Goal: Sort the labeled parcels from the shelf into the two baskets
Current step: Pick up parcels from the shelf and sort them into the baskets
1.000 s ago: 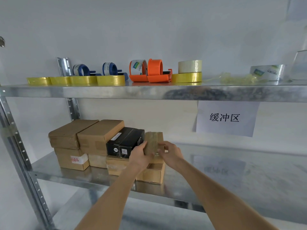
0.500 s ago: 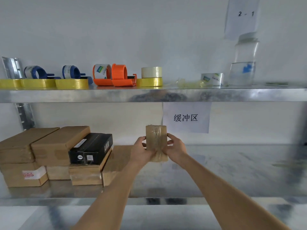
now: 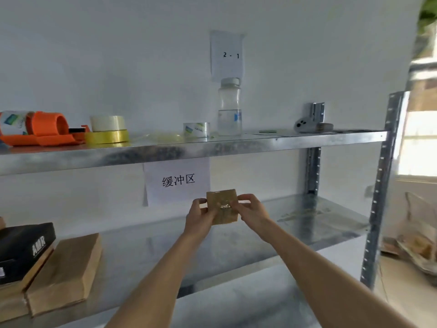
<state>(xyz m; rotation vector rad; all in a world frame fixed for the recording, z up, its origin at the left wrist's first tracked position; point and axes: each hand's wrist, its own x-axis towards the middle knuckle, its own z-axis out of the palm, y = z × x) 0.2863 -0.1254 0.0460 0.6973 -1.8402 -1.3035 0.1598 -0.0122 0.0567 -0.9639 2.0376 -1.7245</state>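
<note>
A small brown parcel (image 3: 222,205) wrapped in clear tape is held up in front of the middle shelf. My left hand (image 3: 197,217) grips its left edge and my right hand (image 3: 251,213) pinches its right edge. No label shows on the face turned to me. More parcels lie at the lower left: a brown carton (image 3: 63,273) and a black box (image 3: 21,249) stacked on another carton. No basket is in view.
The metal shelf (image 3: 189,150) above carries an orange tape dispenser (image 3: 40,131), tape rolls (image 3: 107,130) and a clear bottle (image 3: 229,110). A paper sign (image 3: 177,181) hangs below it. The shelf's upright post (image 3: 383,185) stands at right, with plastic bags (image 3: 416,247) beyond.
Both hands have lifted the small parcel off the stack and carried it to the right. The view has swung right, so the stacked parcels now sit at the left edge.
</note>
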